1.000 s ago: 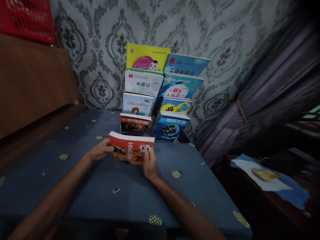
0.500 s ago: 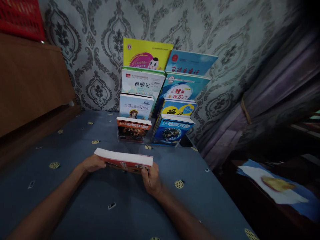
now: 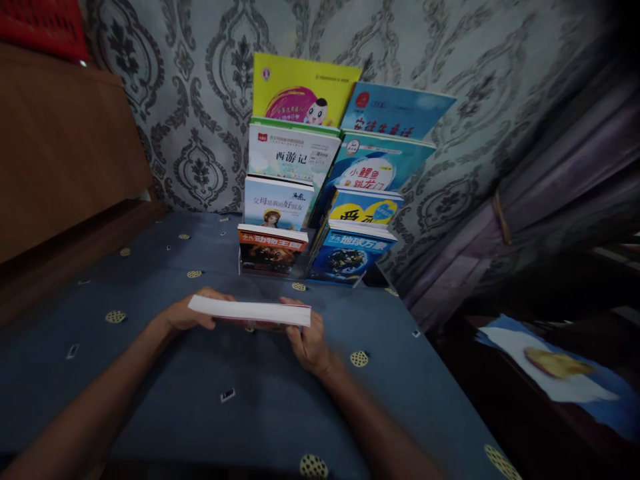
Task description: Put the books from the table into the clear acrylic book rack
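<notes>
A thick book point(image 3: 250, 312) is held up above the table between my two hands, its white page edge facing me and its reddish cover seen only as a thin strip. My left hand point(image 3: 193, 310) grips its left end, and my right hand point(image 3: 309, 339) is closed on the right end with the thumb on the near side. Beyond the book stands a clear tiered rack point(image 3: 300, 268) with two columns of books. At its front are a dark book with an orange band point(image 3: 273, 252) on the left and a blue book showing a globe point(image 3: 350, 257) on the right.
A blue cloth with pineapple prints covers the table point(image 3: 165, 413). Patterned wallpaper rises behind the rack. To the left is a wooden cabinet point(image 3: 65, 140) with a red basket point(image 3: 43, 30) on top. A purple curtain point(image 3: 465, 260) hangs on the right, near a blue-and-white item point(image 3: 545, 360).
The book has tipped, so its cover now shows much less and its page edge faces me. Both hands keep hold of it. The view has shifted slightly, bringing the rack a little higher.
</notes>
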`<act>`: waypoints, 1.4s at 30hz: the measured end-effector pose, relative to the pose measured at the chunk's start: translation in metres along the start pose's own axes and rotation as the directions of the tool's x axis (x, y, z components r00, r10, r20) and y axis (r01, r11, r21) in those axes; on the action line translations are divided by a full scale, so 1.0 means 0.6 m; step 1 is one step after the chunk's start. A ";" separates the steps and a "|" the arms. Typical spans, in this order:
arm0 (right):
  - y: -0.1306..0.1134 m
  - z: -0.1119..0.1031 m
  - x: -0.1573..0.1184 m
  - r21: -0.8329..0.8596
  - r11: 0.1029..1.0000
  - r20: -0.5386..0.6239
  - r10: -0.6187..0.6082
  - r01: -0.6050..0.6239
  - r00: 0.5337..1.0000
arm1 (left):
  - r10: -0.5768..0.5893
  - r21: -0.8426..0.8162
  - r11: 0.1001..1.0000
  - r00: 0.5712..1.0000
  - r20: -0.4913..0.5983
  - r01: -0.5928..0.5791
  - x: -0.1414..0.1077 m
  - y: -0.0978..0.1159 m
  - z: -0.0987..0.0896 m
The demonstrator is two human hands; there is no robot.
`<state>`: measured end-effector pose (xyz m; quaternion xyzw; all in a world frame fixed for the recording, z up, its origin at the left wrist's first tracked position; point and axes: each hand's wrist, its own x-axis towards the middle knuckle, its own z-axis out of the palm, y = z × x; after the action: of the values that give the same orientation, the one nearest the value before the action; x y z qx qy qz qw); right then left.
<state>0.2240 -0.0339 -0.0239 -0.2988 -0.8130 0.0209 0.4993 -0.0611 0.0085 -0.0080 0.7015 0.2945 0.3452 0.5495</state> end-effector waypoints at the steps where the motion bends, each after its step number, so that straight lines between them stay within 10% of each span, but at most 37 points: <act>1: 0.000 0.000 0.001 0.005 1.000 -0.006 -0.008 0.008 1.000 | -0.032 -0.081 0.996 0.999 0.015 0.033 -0.002 -0.004 -0.003; 5: 0.001 0.000 0.006 -0.012 0.999 -0.033 -0.049 0.048 0.998 | -0.082 -0.270 0.959 0.996 0.015 0.083 -0.009 -0.019 -0.010; 13: 0.005 -0.007 0.010 -0.046 0.997 -0.012 -0.063 0.063 0.998 | -0.042 -0.147 0.987 0.983 0.177 0.069 0.006 0.014 -0.003; 30: 0.006 -0.006 0.017 0.325 0.869 -0.006 0.395 -0.372 0.919 | -0.093 -0.268 0.961 0.993 -0.077 0.070 0.026 0.001 0.013; 42: 0.030 0.016 0.027 0.480 0.727 0.021 0.549 -0.491 0.835 | -0.227 -0.399 0.913 0.919 -0.323 0.085 0.055 0.005 0.031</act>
<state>0.2191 -0.0084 -0.0215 -0.3864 -0.6345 0.3363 0.5788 -0.0264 0.0232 -0.0031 0.4806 0.3751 0.4728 0.6362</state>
